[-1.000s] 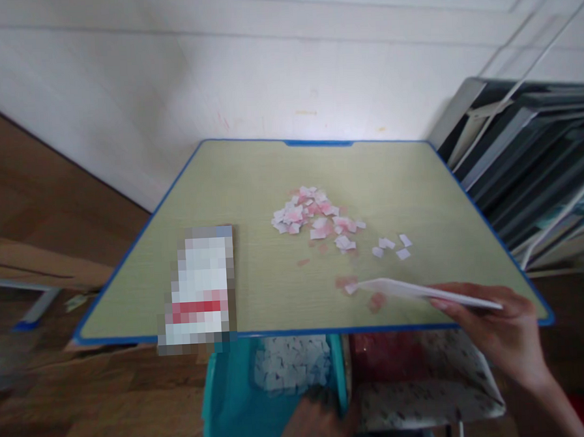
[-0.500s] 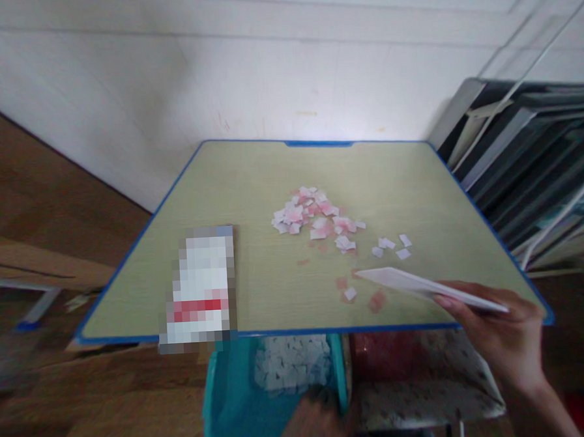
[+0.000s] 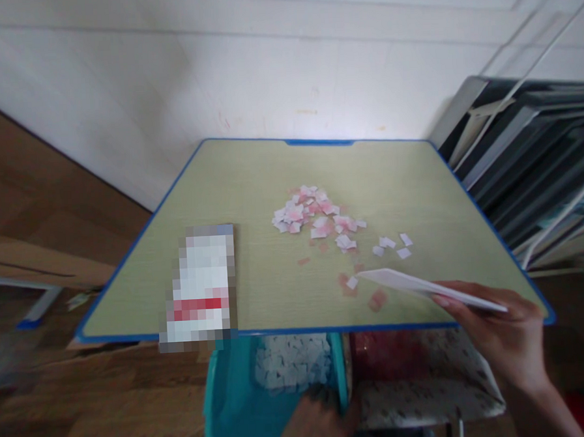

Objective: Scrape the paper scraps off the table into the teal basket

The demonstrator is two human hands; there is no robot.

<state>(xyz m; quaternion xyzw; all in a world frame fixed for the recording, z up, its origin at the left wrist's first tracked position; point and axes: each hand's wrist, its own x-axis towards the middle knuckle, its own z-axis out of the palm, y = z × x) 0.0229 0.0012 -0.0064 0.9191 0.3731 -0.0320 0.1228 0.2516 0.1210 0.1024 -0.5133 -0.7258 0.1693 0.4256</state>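
My right hand (image 3: 506, 334) is closed on a thin, stiff white card (image 3: 423, 285), thumb below it. The card slants left, its tip low over the table beside a small loose white paper square (image 3: 352, 282) and pink translucent pieces (image 3: 377, 299). Farther back lies a pile of small white and pink paper squares (image 3: 294, 212). Below the table's front edge, my left hand (image 3: 315, 423) grips the near right rim of a teal plastic basin (image 3: 213, 399), its fingertips hidden inside. Many white squares (image 3: 292, 362) lie in the basin.
The pale green table (image 3: 257, 292) has a blue edge and stands against a white wall (image 3: 265, 83). A blurred white and red item (image 3: 200, 275) lies at its front left. Dark panels (image 3: 537, 140) lean at the right. A speckled, red-stained surface (image 3: 422, 381) is below.
The small white square and pink pieces by the card's tip have shifted slightly right. Both hands stay almost where they were, with the same holds.
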